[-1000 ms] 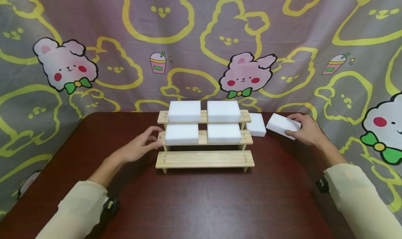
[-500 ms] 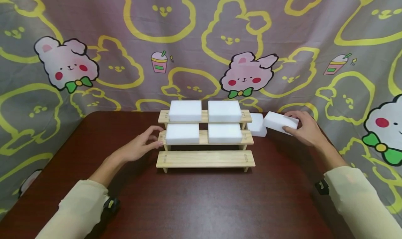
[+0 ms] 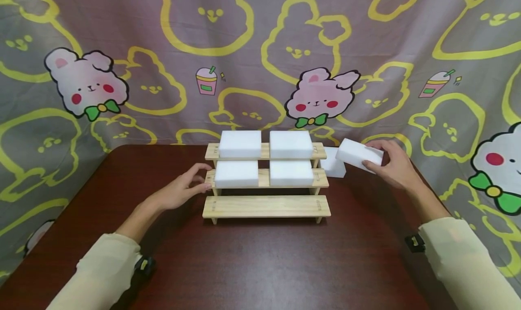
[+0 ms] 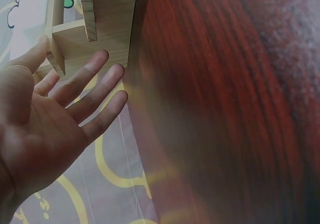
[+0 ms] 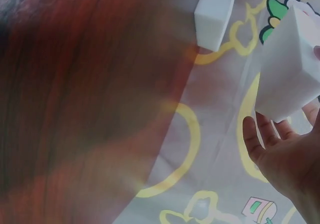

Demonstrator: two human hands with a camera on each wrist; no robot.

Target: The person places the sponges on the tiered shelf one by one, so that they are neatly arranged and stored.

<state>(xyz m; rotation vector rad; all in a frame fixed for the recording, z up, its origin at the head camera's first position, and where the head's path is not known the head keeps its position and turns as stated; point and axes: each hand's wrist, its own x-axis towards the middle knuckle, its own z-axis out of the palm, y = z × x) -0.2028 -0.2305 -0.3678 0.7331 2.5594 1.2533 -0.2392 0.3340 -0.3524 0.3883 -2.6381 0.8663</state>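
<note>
Head view: R hand (image 3: 390,163), mid-right, pinches 1 block (image 3: 358,154); L hand (image 3: 181,191), fingers loose, at mid shelf (image 3: 263,178), ctr. Squeeze lightly, clear 2nd block (image 3: 334,167).

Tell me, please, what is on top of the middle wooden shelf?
Two white blocks lie side by side on the middle wooden shelf, with bare wood between them and at both ends. The blocks cover the wood beneath them, so that part cannot be seen.
</note>
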